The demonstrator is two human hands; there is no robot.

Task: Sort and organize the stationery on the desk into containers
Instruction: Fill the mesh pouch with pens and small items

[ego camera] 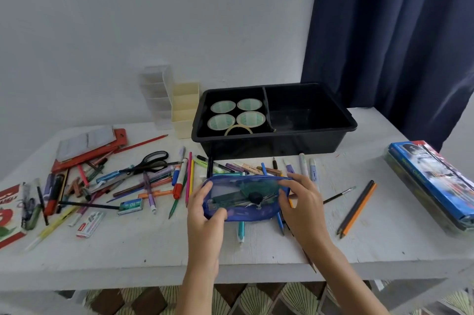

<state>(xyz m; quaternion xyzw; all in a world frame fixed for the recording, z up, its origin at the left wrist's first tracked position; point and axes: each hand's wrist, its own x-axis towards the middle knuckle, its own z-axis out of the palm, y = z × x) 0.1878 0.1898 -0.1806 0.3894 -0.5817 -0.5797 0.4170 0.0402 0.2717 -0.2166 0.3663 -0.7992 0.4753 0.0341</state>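
You hold the blue mesh pouch point(243, 196) in the lower middle of the frame, over some loose pens point(240, 230). Your left hand point(205, 209) curls round its left end. Your right hand point(302, 199) pinches its right end. Hold it level so the tools inside do not slide. I think the bare side of the black bin point(282, 144), right of the tape rolls point(223, 106), is a good home.
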